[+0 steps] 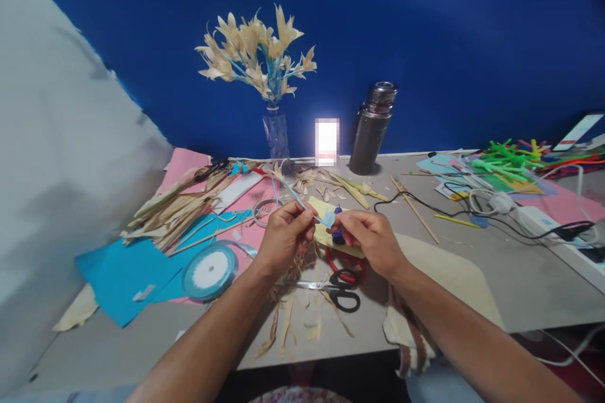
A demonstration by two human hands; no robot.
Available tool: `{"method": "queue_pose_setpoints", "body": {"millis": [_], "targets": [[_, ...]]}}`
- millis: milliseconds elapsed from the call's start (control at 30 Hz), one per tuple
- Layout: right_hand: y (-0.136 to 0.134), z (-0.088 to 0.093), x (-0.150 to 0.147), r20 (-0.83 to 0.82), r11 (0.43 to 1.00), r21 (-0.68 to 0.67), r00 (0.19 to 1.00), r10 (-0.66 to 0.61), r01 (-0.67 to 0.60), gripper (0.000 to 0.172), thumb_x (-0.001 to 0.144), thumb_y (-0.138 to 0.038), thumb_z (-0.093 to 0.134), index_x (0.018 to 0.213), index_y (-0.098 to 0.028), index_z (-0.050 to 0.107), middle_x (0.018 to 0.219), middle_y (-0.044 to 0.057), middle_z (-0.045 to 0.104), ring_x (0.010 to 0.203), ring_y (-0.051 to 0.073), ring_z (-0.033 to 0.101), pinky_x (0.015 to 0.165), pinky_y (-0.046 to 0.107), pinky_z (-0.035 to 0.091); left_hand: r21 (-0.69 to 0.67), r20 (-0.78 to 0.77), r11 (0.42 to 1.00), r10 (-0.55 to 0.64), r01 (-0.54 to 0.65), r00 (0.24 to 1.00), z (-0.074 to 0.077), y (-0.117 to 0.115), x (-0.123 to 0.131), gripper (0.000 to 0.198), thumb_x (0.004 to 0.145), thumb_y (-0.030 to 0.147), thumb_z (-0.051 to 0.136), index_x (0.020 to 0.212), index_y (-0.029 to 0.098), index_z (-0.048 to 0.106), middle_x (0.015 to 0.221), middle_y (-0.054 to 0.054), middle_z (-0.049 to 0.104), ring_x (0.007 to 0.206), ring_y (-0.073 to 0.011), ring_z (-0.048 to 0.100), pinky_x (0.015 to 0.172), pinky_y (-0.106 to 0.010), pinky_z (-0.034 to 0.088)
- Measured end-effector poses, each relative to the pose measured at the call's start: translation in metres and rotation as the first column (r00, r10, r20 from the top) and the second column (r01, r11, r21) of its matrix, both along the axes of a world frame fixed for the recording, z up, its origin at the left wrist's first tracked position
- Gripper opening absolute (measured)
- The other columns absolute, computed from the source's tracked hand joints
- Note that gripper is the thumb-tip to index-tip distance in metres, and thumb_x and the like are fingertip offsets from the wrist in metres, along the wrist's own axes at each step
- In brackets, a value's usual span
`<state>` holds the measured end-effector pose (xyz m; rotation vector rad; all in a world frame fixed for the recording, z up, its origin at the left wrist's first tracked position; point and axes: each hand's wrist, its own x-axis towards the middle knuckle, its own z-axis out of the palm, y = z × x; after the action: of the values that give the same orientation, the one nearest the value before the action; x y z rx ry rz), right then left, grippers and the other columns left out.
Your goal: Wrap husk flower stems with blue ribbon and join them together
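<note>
- A bright white panel (327, 141) stands at the back of the table, at 12 o'clock from the hands; it is blurred and nothing on it can be read.
- The steel flask (373, 129) at 1 o'clock and the clear vase (276, 133) of husk flowers (258, 53) at 11 o'clock show no writing that I can make out.
- The left hand (283, 234) is closed, thumb and fingertips pinching a thin stem (290, 193) that runs off toward 11 o'clock.
- The right hand (371, 240) is closed too, pinching a small piece of pale blue ribbon (328, 219) against the stem's near end.
- The ribbon sits between the two hands, at the left hand's 3 o'clock and the right hand's 9 o'clock, touching both sets of fingertips.
- Both hands hover above a yellow sheet (317, 209).
- Black-handled scissors (338, 293) lie on the table just below the hands at 6 o'clock.
- A ribbon spool (210, 271) rests on blue paper (118, 274) at 8 o'clock.
- A heap of dried husks (179, 204) crowds 10 o'clock.
- A wooden stick (414, 209), black cable (477, 211) and green pipe cleaners (503, 160) fill 2 o'clock.
- Bare table (472, 252) lies open at 3 to 4 o'clock; its near edge runs right under the forearms at 6 o'clock.
</note>
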<state>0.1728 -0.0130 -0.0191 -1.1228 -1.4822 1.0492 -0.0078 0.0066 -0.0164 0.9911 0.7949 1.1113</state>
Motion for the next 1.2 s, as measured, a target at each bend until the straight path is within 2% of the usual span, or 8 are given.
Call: {"method": "queue_pose_setpoints", "body": {"millis": [133,333,467,633,767,900,1067,1200], "targets": [[0.003,0.002,0.001,-0.083,0.996,-0.029,0.993,-0.082,0.08,0.033,0.09,-0.047,0.06,0.084,-0.017,0.074,0.071,0.003,0.069,0.052,0.011,0.048,0.051,0.024,0.04,-0.003,0.057,0.997,-0.08,0.08,0.995,0.001,0.001,-0.002,0.027,0.078,0.039,0.075,0.086,0.017,0.061,0.054,0.004,0.053,0.043,-0.0066,0.042,0.041,-0.017,0.029],[0.004,0.008,0.005,0.057,0.991,0.037,0.99,-0.133,0.131,0.027,0.085,-0.043,0.063,0.075,-0.018,0.069,0.066,0.002,0.068,0.053,0.012,0.051,0.052,0.025,0.042,0.009,0.046,0.998,-0.065,0.065,0.997,0.004,0.002,-0.003,0.026,0.078,0.038,0.075,0.087,0.018,0.062,0.057,0.004,0.054,0.044,-0.0064,0.043,0.043,-0.018,0.031],[0.006,0.013,0.012,0.284,0.997,0.057,0.958,0.026,-0.044,0.027,0.088,-0.036,0.058,0.07,-0.018,0.068,0.064,0.001,0.067,0.055,0.012,0.053,0.054,0.024,0.04,0.108,0.051,0.992,0.061,-0.066,0.997,0.012,0.005,-0.008,0.024,0.074,0.033,0.078,0.082,0.015,0.065,0.057,0.003,0.055,0.05,-0.0074,0.049,0.046,-0.017,0.033],[-0.002,0.032,0.013,0.772,0.906,0.015,0.581,0.259,-0.424,0.02,0.087,-0.02,0.055,0.073,-0.018,0.071,0.072,0.003,0.071,0.066,0.015,0.059,0.061,0.025,0.035,0.145,0.04,0.98,0.135,-0.139,0.99,0.036,0.003,-0.018,0.018,0.074,0.028,0.077,0.08,0.016,0.066,0.062,0.001,0.058,0.05,-0.0072,0.05,0.044,-0.018,0.033],[-0.026,0.033,0.008,0.929,0.887,-0.067,0.297,0.223,-0.457,0.012,0.084,-0.018,0.06,0.081,-0.02,0.071,0.083,0.006,0.074,0.076,0.02,0.066,0.062,0.027,0.035,0.178,-0.008,0.974,0.142,-0.138,0.99,0.055,-0.002,-0.03,0.015,0.073,0.025,0.077,0.078,0.016,0.067,0.066,0.0,0.061,0.05,-0.0076,0.051,0.045,-0.019,0.035],[-0.052,0.015,-0.002,0.975,0.904,-0.123,0.118,0.186,-0.41,0.013,0.082,-0.022,0.066,0.092,-0.017,0.069,0.094,0.011,0.073,0.086,0.025,0.068,0.065,0.03,0.042,0.221,-0.112,0.973,0.094,-0.068,0.989,0.056,-0.003,-0.044,0.015,0.073,0.026,0.077,0.077,0.013,0.069,0.065,-0.002,0.061,0.053,-0.0091,0.052,0.047,-0.02,0.038],[-0.064,0.003,-0.004,0.983,0.943,-0.087,0.129,0.134,-0.32,0.012,0.082,-0.018,0.061,0.09,-0.017,0.07,0.093,0.012,0.072,0.089,0.028,0.069,0.068,0.032,0.045,0.198,-0.167,0.979,-0.018,0.051,0.986,0.047,-0.002,-0.057,0.018,0.075,0.029,0.077,0.081,0.013,0.072,0.061,-0.002,0.06,0.052,-0.0088,0.051,0.048,-0.019,0.038],[-0.066,0.009,0.019,0.921,0.979,-0.09,0.36,0.151,-0.181,0.018,0.081,-0.018,0.058,0.093,-0.018,0.071,0.088,0.01,0.073,0.08,0.027,0.068,0.067,0.033,0.044,0.167,-0.067,0.985,-0.039,0.05,0.997,0.049,-0.004,-0.064,0.021,0.074,0.031,0.08,0.081,0.013,0.072,0.073,-0.005,0.064,0.059,-0.0092,0.056,0.051,-0.019,0.039]]}}
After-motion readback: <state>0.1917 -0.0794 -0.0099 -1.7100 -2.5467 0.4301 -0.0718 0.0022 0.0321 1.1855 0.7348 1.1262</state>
